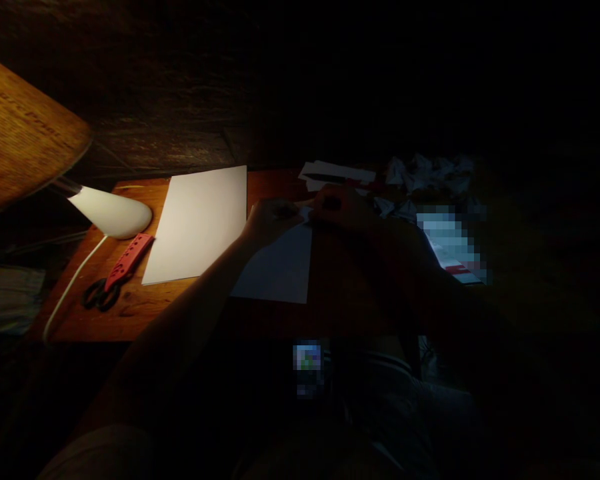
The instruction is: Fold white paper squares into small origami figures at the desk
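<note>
My left hand (271,219) and my right hand (341,205) meet over the far end of a sheet of paper (280,267), which lies in shadow on the table. The fingers of both hands are closed in a pinch on a small pale piece of paper (306,213) between them. Whether this piece belongs to the sheet below cannot be made out. To the left of my left hand lies a brightly lit stack of white paper (200,227). Behind my right hand are some paper strips (345,172) with a dark, narrow object (325,178) on them.
A lamp with a wooden shade (30,127) and a white base (117,213) stands at the left. Near it lie a pink perforated strip (129,259) and black-handled scissors (100,295). Several folded paper pieces (425,172) and a lit screen (450,243) are at the right.
</note>
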The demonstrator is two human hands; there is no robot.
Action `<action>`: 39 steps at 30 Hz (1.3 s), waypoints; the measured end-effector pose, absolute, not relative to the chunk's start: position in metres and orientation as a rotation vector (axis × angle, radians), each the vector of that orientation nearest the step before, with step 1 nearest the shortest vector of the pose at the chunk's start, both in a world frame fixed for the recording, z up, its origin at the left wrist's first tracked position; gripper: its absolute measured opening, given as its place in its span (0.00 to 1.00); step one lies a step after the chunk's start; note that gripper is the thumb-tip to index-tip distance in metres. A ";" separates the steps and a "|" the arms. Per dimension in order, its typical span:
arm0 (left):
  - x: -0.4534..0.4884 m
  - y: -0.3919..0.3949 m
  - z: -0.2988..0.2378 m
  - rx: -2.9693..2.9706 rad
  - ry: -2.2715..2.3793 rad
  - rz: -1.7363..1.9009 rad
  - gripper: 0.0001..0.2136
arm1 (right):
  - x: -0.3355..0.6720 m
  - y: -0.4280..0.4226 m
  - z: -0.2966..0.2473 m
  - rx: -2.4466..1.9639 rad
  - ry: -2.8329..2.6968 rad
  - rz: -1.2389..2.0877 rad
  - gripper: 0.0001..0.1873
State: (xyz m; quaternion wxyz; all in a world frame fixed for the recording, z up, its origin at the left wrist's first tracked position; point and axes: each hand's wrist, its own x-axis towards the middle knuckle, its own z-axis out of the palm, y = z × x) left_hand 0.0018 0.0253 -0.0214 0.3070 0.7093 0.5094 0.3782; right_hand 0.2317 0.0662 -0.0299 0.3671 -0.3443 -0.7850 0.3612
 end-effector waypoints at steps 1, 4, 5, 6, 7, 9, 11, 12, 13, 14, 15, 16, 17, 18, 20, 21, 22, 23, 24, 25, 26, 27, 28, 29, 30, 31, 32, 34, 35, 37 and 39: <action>0.002 0.026 -0.022 1.865 1.353 1.007 0.08 | 0.232 0.067 -0.031 -0.868 -1.999 0.934 0.13; 0.004 0.026 -0.024 1.854 1.352 1.004 0.09 | 0.231 0.070 -0.035 -0.822 -1.975 0.938 0.14; 0.004 0.026 -0.024 1.855 1.346 0.998 0.09 | 0.231 0.070 -0.036 -0.807 -1.975 0.949 0.14; 0.004 0.026 -0.024 1.858 1.340 0.991 0.09 | 0.232 0.070 -0.036 -0.792 -1.974 0.965 0.15; 0.004 0.026 -0.024 1.866 1.336 0.983 0.08 | 0.232 0.070 -0.036 -0.778 -1.975 0.984 0.15; 0.003 0.027 -0.024 1.894 1.328 0.974 0.07 | 0.232 0.071 -0.036 -0.753 -1.975 1.008 0.16; 0.002 0.027 -0.023 1.941 1.311 0.994 0.05 | 0.233 0.071 -0.036 -0.740 -1.965 1.007 0.17; 0.002 0.027 -0.022 1.974 1.297 1.013 0.05 | 0.233 0.071 -0.035 -0.736 -1.955 0.996 0.18; 0.001 0.027 -0.022 2.015 1.282 1.033 0.06 | 0.232 0.071 -0.034 -0.732 -1.945 0.976 0.19; 0.001 0.026 -0.021 2.057 1.268 1.048 0.07 | 0.232 0.071 -0.033 -0.732 -1.939 0.948 0.20; 0.001 0.026 -0.020 2.097 1.257 1.056 0.09 | 0.231 0.071 -0.032 -0.736 -1.941 0.917 0.20; 0.001 0.026 -0.020 2.127 1.249 1.059 0.11 | 0.231 0.070 -0.031 -0.742 -1.951 0.886 0.21; 0.001 0.025 -0.019 2.147 1.243 1.062 0.13 | 0.230 0.069 -0.030 -0.749 -1.968 0.858 0.21; 0.001 0.024 -0.019 2.154 1.239 1.066 0.13 | 0.229 0.067 -0.028 -0.756 -1.986 0.835 0.21; 0.002 0.023 -0.019 2.140 1.250 1.089 0.13 | 0.227 0.065 -0.025 -0.761 -2.008 0.817 0.21; 0.002 0.023 -0.019 2.129 1.260 1.098 0.13 | 0.227 0.063 -0.024 -0.760 -2.012 0.819 0.21; 0.003 0.022 -0.019 2.119 1.272 1.101 0.13 | 0.227 0.062 -0.023 -0.759 -2.015 0.826 0.21; 0.003 0.022 -0.019 2.111 1.282 1.101 0.13 | 0.227 0.061 -0.023 -0.757 -2.019 0.837 0.21; 0.003 0.022 -0.019 2.107 1.287 1.097 0.13 | 0.227 0.061 -0.022 -0.757 -2.028 0.846 0.20; 0.002 0.022 -0.019 2.112 1.285 1.091 0.13 | 0.228 0.060 -0.022 -0.761 -2.043 0.849 0.20; 0.002 0.022 -0.018 2.124 1.279 1.086 0.13 | 0.229 0.060 -0.022 -0.767 -2.060 0.840 0.19; 0.001 0.022 -0.018 2.139 1.275 1.084 0.12 | 0.230 0.060 -0.022 -0.776 -2.081 0.821 0.19; 0.000 0.022 -0.017 2.156 1.273 1.084 0.12 | 0.230 0.060 -0.021 -0.789 -2.104 0.792 0.19; -0.001 0.021 -0.016 2.173 1.276 1.081 0.11 | 0.231 0.061 -0.021 -0.803 -2.128 0.758 0.19; -0.002 0.021 -0.015 2.189 1.282 1.075 0.11 | 0.232 0.061 -0.021 -0.813 -2.152 0.725 0.20; -0.003 0.021 -0.014 2.203 1.289 1.067 0.11 | 0.232 0.062 -0.020 -0.818 -2.173 0.699 0.20; -0.003 0.021 -0.013 2.215 1.295 1.055 0.11 | 0.233 0.062 -0.020 -0.821 -2.192 0.681 0.19; -0.004 0.021 -0.012 2.235 1.292 1.034 0.12 | 0.233 0.062 -0.018 -0.809 -2.221 0.665 0.17; -0.004 0.021 -0.011 2.242 1.282 1.029 0.13 | 0.234 0.063 -0.017 -0.797 -2.232 0.663 0.15; -0.004 0.021 -0.012 2.240 1.264 1.031 0.13 | 0.234 0.062 -0.016 -0.780 -2.246 0.665 0.14; -0.003 0.022 -0.014 2.206 1.251 1.036 0.13 | 0.234 0.062 -0.014 -0.780 -2.248 0.683 0.13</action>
